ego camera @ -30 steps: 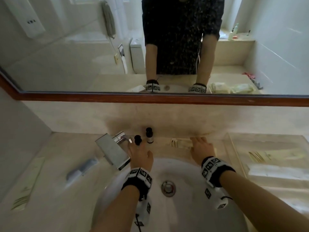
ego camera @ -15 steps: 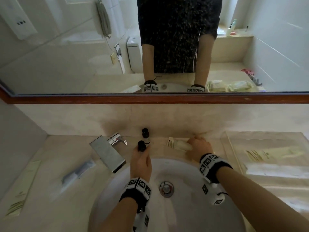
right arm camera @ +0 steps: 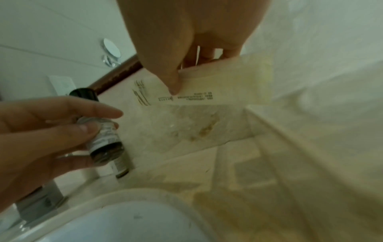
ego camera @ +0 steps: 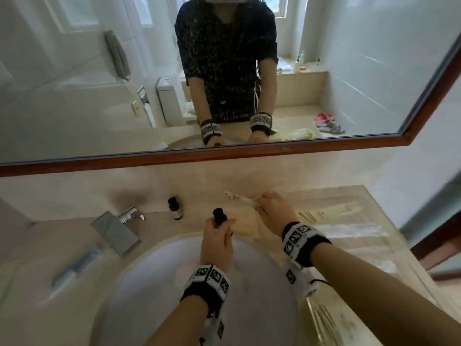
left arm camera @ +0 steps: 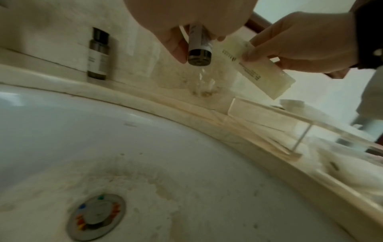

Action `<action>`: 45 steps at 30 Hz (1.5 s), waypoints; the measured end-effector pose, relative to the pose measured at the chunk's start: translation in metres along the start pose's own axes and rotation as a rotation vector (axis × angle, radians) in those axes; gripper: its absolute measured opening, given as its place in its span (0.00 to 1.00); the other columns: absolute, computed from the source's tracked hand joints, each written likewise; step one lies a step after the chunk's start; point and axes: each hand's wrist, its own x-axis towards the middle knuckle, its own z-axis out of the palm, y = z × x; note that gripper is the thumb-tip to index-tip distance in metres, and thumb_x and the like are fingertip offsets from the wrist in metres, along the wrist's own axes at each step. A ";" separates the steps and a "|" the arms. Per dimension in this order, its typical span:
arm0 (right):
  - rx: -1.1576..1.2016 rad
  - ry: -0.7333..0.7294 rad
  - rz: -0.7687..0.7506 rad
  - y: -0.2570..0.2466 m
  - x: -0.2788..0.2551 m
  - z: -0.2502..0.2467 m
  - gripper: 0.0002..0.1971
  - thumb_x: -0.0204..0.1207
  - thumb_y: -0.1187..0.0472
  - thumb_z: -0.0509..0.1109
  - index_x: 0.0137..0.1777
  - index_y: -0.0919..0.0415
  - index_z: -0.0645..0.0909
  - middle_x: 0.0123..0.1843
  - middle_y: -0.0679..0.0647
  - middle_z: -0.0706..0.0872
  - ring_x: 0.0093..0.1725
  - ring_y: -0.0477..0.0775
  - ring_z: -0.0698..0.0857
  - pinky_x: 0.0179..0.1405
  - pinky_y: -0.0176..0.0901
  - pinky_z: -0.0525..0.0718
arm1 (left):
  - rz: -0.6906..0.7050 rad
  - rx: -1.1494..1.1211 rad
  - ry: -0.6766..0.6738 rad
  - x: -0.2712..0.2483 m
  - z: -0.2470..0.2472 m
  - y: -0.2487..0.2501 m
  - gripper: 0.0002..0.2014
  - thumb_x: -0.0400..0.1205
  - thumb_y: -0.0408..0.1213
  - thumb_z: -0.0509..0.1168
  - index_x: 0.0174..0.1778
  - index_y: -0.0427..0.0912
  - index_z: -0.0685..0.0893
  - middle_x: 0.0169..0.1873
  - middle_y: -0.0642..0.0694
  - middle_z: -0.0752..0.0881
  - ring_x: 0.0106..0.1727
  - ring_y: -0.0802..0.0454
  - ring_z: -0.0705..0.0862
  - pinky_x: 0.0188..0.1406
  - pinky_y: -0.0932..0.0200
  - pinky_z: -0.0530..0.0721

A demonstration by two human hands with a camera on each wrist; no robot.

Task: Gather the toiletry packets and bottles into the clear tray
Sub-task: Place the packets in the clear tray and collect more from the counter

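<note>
Left hand grips bottle; right hand pinches packet (tray seemingly beside).

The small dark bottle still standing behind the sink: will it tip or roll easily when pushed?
The standing bottle is tall over a narrow base, so it probably tips easily. Being round, it would likely roll, perhaps into the sink.
</note>
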 end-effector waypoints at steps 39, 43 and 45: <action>-0.251 -0.457 0.116 0.126 -0.124 -0.048 0.10 0.77 0.56 0.69 0.51 0.56 0.89 0.54 0.54 0.91 0.56 0.59 0.86 0.58 0.49 0.81 | -0.112 -0.052 -0.210 -0.065 0.076 0.123 0.33 0.78 0.37 0.70 0.78 0.49 0.63 0.68 0.46 0.82 0.65 0.49 0.83 0.67 0.56 0.79; -0.312 -0.371 0.044 0.126 -0.131 -0.042 0.11 0.79 0.57 0.66 0.57 0.54 0.86 0.58 0.53 0.86 0.59 0.58 0.83 0.58 0.50 0.79 | -0.120 -0.049 -0.220 -0.065 0.081 0.126 0.32 0.78 0.38 0.70 0.77 0.50 0.65 0.68 0.47 0.81 0.64 0.49 0.82 0.65 0.57 0.79; -0.334 -0.341 0.050 0.126 -0.134 -0.040 0.11 0.80 0.57 0.65 0.58 0.58 0.85 0.59 0.55 0.85 0.58 0.60 0.84 0.56 0.50 0.81 | -0.114 -0.038 -0.224 -0.066 0.086 0.130 0.31 0.77 0.39 0.70 0.76 0.51 0.67 0.68 0.48 0.80 0.65 0.50 0.81 0.66 0.57 0.79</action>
